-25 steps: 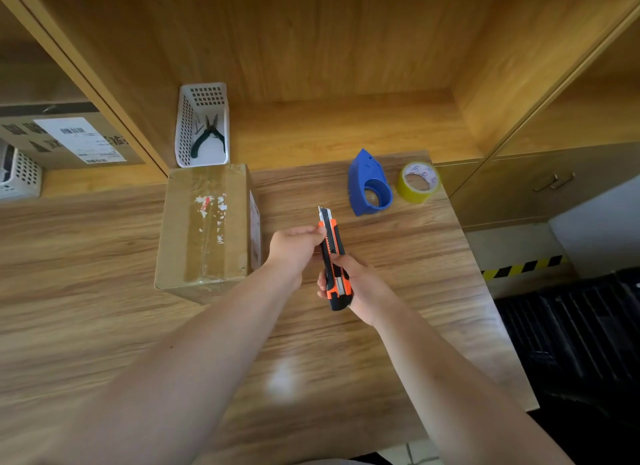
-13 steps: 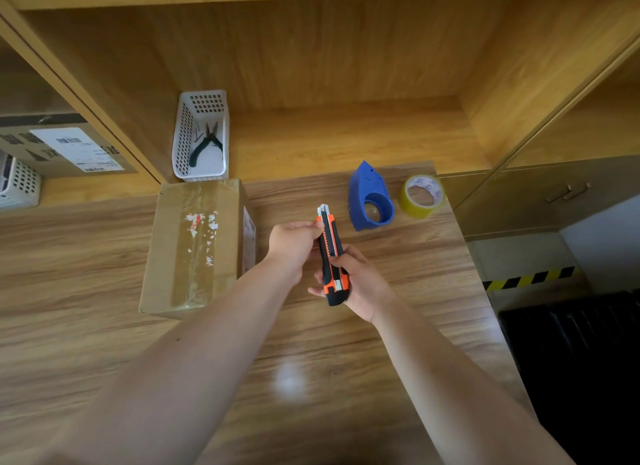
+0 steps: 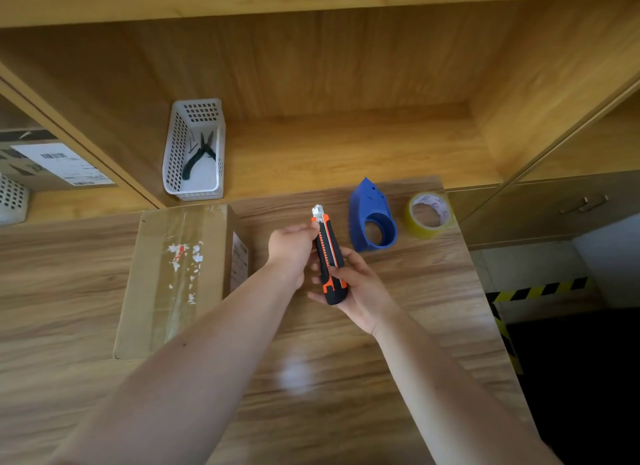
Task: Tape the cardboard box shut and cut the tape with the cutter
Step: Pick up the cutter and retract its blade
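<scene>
The cardboard box lies closed on the wooden table at the left, with clear tape along its top seam and torn label scraps on it. An orange-and-black cutter is held upright above the table, right of the box. My right hand grips its handle from below. My left hand pinches the cutter near its metal tip. A yellow tape roll and a blue tape dispenser stand just behind the cutter.
A white perforated basket with black pliers sits in the shelf recess behind the box. Another labelled carton and a white basket are in the left compartment. The table's right edge drops to a floor with hazard striping.
The view has drifted, so the box sits lower and further left in frame. Both hands keep hold of the cutter in nearly the same pose.
</scene>
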A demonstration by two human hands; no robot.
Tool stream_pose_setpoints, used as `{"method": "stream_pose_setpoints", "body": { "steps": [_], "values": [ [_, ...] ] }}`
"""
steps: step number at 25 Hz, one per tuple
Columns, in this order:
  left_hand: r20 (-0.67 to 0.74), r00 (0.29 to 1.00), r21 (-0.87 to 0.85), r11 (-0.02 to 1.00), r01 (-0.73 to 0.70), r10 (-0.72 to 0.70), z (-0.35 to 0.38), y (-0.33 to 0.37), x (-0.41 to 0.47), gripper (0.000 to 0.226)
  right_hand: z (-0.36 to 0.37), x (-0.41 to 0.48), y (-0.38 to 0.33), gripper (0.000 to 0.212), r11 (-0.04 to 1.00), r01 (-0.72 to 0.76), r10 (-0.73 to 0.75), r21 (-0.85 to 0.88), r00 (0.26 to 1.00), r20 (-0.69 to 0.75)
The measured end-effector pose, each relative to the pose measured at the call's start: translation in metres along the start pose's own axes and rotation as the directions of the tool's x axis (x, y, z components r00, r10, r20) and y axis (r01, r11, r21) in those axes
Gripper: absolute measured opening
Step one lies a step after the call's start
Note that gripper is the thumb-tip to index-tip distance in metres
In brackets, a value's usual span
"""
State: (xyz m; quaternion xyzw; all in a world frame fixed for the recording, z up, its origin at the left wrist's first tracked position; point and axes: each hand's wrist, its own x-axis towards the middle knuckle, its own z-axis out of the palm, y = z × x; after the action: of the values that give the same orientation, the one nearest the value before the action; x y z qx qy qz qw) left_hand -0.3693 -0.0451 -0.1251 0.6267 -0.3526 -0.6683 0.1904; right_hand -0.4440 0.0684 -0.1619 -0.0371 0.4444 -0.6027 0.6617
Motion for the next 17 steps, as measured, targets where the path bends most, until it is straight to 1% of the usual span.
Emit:
{"method": "stream_pose_setpoints", "body": {
  "steps": [4, 7, 9, 12, 15, 17],
  "values": [
    [-0.018, 0.999, -0.096, 0.995, 0.039, -0.041, 0.007, 0.006, 0.012, 0.014, -0.002, 0.010, 0.000, 0.041, 0.999, -0.005, 0.006, 0.040, 1.000, -0.019],
    [-0.048, 0.997, -0.133, 0.989, 0.059, -0.065, 0.013, 0.010, 0.023, 0.013, -0.005, 0.018, 0.002, 0.043, 0.999, -0.002, 0.003, 0.040, 0.999, -0.041],
    [-0.053, 0.997, -0.149, 0.987, 0.054, -0.062, 0.017, 0.013, 0.029, 0.016, -0.010, 0.022, 0.004, 0.045, 0.999, 0.005, -0.002, 0.038, 0.997, -0.072],
    [-0.015, 0.998, -0.127, 0.990, 0.061, -0.063, 0.023, 0.017, 0.042, 0.011, -0.020, 0.029, 0.006, 0.052, 0.998, 0.038, -0.034, 0.043, 0.995, -0.091],
    [0.010, 0.996, -0.089, 0.992, 0.090, -0.089, 0.027, 0.016, 0.054, 0.017, -0.027, 0.037, 0.009, 0.059, 0.995, 0.062, -0.054, 0.077, 0.993, -0.101],
    [0.025, 0.993, -0.087, 0.989, 0.120, -0.118, 0.028, 0.015, 0.062, 0.013, -0.029, 0.045, 0.010, 0.058, 0.997, 0.051, -0.042, 0.061, 0.989, -0.143]
  ]
}}
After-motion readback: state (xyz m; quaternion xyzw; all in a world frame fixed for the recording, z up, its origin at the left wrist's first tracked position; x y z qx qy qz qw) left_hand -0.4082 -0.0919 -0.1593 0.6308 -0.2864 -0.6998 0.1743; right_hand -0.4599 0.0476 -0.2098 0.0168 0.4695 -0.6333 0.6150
